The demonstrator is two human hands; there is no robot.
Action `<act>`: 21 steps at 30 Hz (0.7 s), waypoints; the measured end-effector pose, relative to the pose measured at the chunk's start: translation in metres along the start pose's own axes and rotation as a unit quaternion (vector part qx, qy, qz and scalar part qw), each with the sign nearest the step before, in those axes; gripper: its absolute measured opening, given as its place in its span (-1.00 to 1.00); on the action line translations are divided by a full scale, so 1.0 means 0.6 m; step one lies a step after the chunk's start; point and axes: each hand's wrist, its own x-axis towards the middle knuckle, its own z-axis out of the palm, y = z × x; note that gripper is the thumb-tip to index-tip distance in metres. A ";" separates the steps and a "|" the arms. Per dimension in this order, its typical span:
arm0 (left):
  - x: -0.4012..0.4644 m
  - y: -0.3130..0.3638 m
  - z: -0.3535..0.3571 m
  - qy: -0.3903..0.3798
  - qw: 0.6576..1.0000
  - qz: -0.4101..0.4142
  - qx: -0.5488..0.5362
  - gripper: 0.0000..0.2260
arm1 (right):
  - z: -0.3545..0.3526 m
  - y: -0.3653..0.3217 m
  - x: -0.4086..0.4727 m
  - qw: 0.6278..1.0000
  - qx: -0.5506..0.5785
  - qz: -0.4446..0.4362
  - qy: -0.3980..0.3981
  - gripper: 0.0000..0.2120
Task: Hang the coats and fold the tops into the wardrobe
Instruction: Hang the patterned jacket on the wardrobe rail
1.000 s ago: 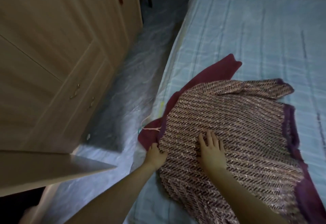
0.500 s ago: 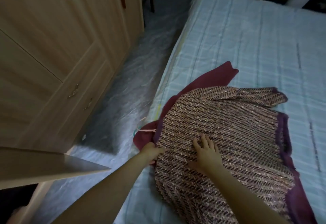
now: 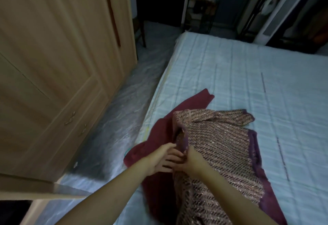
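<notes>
Wardrobe (image 3: 58, 68) stands at left w/ doors closed, plastic-covered floor (image 3: 113, 136) beside it; left hand (image 3: 160, 160) has fingers spread open under the woven top's (image 3: 220, 146) lifted left edge; right hand (image 3: 192, 162) pinches that edge; top lies over a maroon garment (image 3: 158, 136) on the bed (image 3: 248, 75), near its left side.

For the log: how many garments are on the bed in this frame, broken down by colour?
Pink-and-dark tweed garment with purple trim: 1
Dark red garment, lying under it: 1
Total: 2
Both hands (left hand, right hand) are at the tweed garment's left edge.
</notes>
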 end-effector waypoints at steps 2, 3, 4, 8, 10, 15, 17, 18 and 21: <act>-0.004 0.024 0.039 -0.057 0.998 0.003 0.037 -0.53 | -0.031 0.025 -0.011 0.999 0.000 0.049 0.024 -0.56; -0.006 0.036 0.064 -0.067 0.995 0.002 0.072 -0.54 | -0.042 0.040 -0.016 0.997 0.007 0.073 0.028 -0.60; -0.007 0.045 0.090 -0.066 0.992 0.006 0.109 -0.58 | -0.050 0.058 -0.020 0.995 0.033 0.091 0.029 -0.60; 0.008 0.060 0.154 0.038 0.971 0.103 0.210 -0.78 | -0.094 0.114 -0.051 0.989 0.098 0.093 0.066 -0.47; 0.019 0.072 0.156 0.121 0.963 0.159 0.179 -0.81 | -0.132 0.130 -0.076 0.989 0.086 0.078 0.090 -0.52; 0.055 0.148 0.164 0.244 0.839 0.285 0.394 -0.70 | -0.250 0.169 -0.162 0.995 -0.004 0.036 0.092 -0.40; 0.062 0.182 0.188 0.226 0.749 0.345 0.519 -0.50 | -0.293 0.181 -0.203 0.995 -0.026 0.034 0.091 -0.38; 0.065 0.197 0.204 0.208 0.693 0.366 0.585 -0.44 | -0.314 0.186 -0.224 0.994 -0.031 0.037 0.098 -0.40; 0.077 0.238 0.259 0.136 0.548 0.375 0.735 -0.39 | -0.369 0.200 -0.280 0.989 -0.032 0.042 0.141 -0.53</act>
